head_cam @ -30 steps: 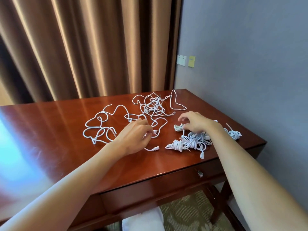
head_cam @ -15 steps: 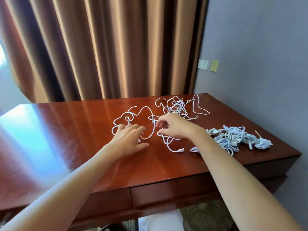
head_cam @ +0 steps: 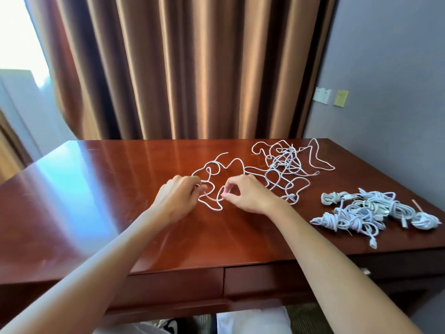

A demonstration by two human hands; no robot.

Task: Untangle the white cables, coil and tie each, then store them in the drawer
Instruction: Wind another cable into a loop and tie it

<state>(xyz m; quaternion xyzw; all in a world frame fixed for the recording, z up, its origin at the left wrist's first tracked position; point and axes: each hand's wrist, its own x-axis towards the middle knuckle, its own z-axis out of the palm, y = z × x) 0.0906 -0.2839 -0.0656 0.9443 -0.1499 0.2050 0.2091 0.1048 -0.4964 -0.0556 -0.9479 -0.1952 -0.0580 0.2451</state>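
1. Both hands are pinching one loose cable (head_cam: 212, 201) on the counter (head_cam: 120, 189): left hand (head_cam: 179, 197) at one loop, right hand (head_cam: 243, 195) at another.
2. Advice: be easing loops apart slowly, not yanking toward the tangle (head_cam: 284, 165).
3. The cable is looking thin, white, limp; coiled bundles (head_cam: 366, 210) are lying to the right.

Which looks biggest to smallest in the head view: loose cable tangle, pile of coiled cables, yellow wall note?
1. loose cable tangle, widest spread.
2. pile of coiled cables, somewhat smaller, though nearer the camera.
3. yellow wall note, smallest, but farthest away.
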